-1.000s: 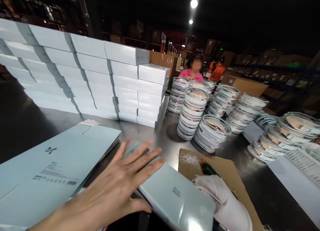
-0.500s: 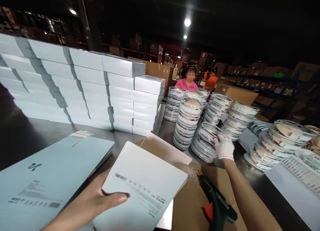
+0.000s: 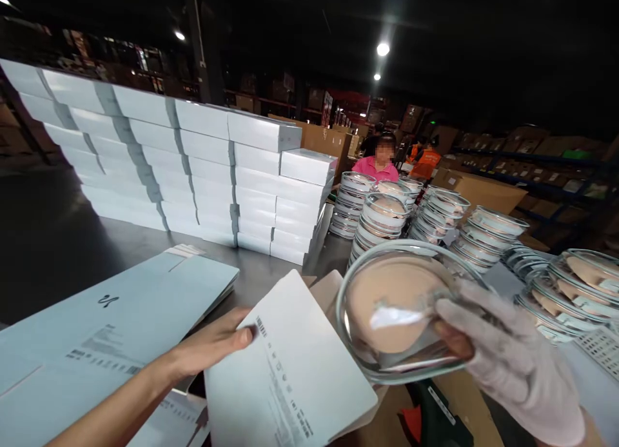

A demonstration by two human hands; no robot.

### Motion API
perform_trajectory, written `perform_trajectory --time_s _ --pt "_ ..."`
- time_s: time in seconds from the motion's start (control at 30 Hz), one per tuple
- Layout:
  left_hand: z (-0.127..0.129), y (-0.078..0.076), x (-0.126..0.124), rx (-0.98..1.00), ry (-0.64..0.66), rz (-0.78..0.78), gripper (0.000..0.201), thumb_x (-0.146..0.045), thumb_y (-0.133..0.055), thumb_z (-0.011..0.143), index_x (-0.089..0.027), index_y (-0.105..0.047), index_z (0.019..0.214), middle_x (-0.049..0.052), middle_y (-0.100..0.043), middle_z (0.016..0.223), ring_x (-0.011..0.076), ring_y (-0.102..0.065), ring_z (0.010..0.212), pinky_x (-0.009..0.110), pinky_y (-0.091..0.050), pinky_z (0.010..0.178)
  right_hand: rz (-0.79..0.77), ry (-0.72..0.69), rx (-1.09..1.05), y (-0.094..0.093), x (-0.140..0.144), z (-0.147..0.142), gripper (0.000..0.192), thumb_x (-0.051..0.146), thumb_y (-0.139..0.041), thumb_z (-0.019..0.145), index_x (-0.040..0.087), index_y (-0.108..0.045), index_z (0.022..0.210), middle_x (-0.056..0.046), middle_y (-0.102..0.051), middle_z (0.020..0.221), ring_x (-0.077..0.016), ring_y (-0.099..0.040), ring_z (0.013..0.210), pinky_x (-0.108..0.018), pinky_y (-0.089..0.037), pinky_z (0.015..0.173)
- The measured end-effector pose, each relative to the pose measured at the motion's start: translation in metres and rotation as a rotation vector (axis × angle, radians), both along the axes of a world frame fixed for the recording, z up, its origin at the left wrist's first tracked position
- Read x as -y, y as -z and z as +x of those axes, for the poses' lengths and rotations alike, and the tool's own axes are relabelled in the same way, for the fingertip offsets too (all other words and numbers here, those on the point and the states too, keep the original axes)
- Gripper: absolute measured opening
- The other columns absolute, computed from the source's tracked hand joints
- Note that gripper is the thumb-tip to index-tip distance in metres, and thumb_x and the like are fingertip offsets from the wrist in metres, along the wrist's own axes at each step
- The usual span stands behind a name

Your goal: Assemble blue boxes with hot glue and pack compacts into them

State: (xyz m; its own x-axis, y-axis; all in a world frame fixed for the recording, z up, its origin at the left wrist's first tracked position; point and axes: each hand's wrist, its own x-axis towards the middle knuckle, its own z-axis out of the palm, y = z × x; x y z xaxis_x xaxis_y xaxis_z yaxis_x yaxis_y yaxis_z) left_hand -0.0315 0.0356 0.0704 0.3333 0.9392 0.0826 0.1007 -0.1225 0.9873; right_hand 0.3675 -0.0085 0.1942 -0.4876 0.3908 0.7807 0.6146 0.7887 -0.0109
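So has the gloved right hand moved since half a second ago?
Yes. The right hand has left the stacks of round containers on the table and come back toward the camera, now holding one clear round container beside the white box.

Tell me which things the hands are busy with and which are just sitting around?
In use:
- left hand holding the white box lid
- right hand, gloved, holding the round clear container

Just sitting:
- stacked white boxes
- stacks of round containers
- flat pale blue cartons
- glue gun
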Motion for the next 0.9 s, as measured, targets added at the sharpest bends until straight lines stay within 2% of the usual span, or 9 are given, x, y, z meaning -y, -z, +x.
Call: perform_trajectory --time_s 0.13,0.27,0.33,0.4,0.57,0.63,0.7,0.8,0.9 --pt "0.02 0.0 -0.007 0.066 0.095 0.064 0.08 -0.081 -0.07 0.071 -0.018 -0.073 0.122 0.01 -0.076 0.103 0.0359 -0.069 0.102 0.041 -0.055 0.093 0.256 -0.078 0.419 -0.007 0.011 -0.037 0.029 0.02 -0.072 0.088 0.037 -0.069 0.111 0.009 -0.077 0.112 -0.0163 -0.055 0.131 -0.039 -0.018 0.131" --pt "0.045 0.034 0.002 0.127 0.105 0.085 0.104 -0.095 -0.062 0.06 -0.018 -0.065 0.131 0.011 -0.073 0.102 0.0334 -0.066 0.094 0.041 -0.056 0.088 0.074 -0.049 -0.376 0.044 0.017 -0.045 0.053 0.013 -0.07 0.088 0.032 -0.057 0.135 -0.002 -0.059 0.141 -0.0229 -0.052 0.138 -0.045 -0.038 0.121" --pt "0.052 0.056 0.009 0.155 0.1 0.079 0.106 -0.096 -0.061 0.061 -0.019 -0.062 0.133 0.01 -0.072 0.097 0.0317 -0.066 0.088 0.041 -0.056 0.082 -0.112 0.003 -0.729 0.082 0.02 -0.049 0.042 0.016 -0.067 0.092 0.028 -0.057 0.131 -0.007 -0.061 0.138 -0.0236 -0.062 0.126 -0.044 -0.048 0.111" --pt "0.054 0.073 0.014 0.179 0.081 0.074 0.106 -0.092 -0.065 0.062 -0.02 -0.054 0.14 0.011 -0.07 0.102 0.0319 -0.066 0.091 0.041 -0.056 0.08 -0.298 0.069 -0.836 0.117 0.023 -0.058 0.028 0.032 -0.067 0.095 0.028 -0.059 0.121 -0.009 -0.066 0.133 -0.0255 -0.065 0.124 -0.041 -0.052 0.105" --pt "0.045 0.084 0.026 0.215 -0.008 0.168 0.092 -0.07 -0.077 0.076 -0.033 -0.035 0.148 0.013 -0.04 0.153 0.0368 -0.041 0.141 0.05 -0.036 0.115 -0.644 0.066 -0.79 0.175 0.024 -0.1 0.068 0.067 -0.054 0.094 0.027 -0.046 0.149 -0.013 -0.056 0.151 -0.0331 -0.05 0.142 -0.043 -0.054 0.104" --pt "0.043 0.081 0.029 0.184 0.006 0.294 0.078 -0.072 -0.072 0.079 -0.033 -0.047 0.142 0.01 -0.029 0.16 0.0384 -0.027 0.149 0.051 -0.024 0.121 -0.575 0.119 -0.766 0.192 0.024 -0.116 0.075 0.073 -0.052 0.09 0.023 -0.052 0.147 -0.014 -0.044 0.161 -0.0383 -0.042 0.147 -0.05 -0.047 0.112" --pt "0.045 0.079 0.032 0.11 0.013 0.43 0.057 -0.071 -0.057 0.091 -0.029 -0.061 0.129 0.01 -0.031 0.159 0.0384 -0.031 0.147 0.05 -0.026 0.121 -0.477 0.212 -0.748 0.204 0.024 -0.127 0.064 0.069 -0.053 0.092 0.021 -0.068 0.13 -0.014 -0.043 0.162 -0.0414 -0.041 0.147 -0.053 -0.043 0.115" --pt "0.056 0.079 0.034 0.041 -0.131 0.478 0.042 -0.057 -0.04 0.104 -0.026 -0.062 0.119 0.012 -0.044 0.148 0.0338 -0.044 0.139 0.048 -0.035 0.116 -0.546 0.372 -0.816 0.212 0.026 -0.141 0.049 0.052 -0.052 0.098 0.018 -0.066 0.132 -0.016 -0.053 0.153 -0.0384 -0.048 0.143 -0.05 -0.046 0.112" --pt "0.067 0.079 0.035 0.064 -0.291 0.426 0.029 -0.047 -0.04 0.106 -0.028 -0.046 0.127 0.012 -0.039 0.149 0.0302 -0.04 0.142 0.046 -0.039 0.113 -0.674 0.413 -0.977 0.2 0.028 -0.151 0.061 0.046 -0.047 0.101 0.021 -0.036 0.157 -0.015 -0.047 0.159 -0.0323 -0.045 0.146 -0.046 -0.047 0.112"
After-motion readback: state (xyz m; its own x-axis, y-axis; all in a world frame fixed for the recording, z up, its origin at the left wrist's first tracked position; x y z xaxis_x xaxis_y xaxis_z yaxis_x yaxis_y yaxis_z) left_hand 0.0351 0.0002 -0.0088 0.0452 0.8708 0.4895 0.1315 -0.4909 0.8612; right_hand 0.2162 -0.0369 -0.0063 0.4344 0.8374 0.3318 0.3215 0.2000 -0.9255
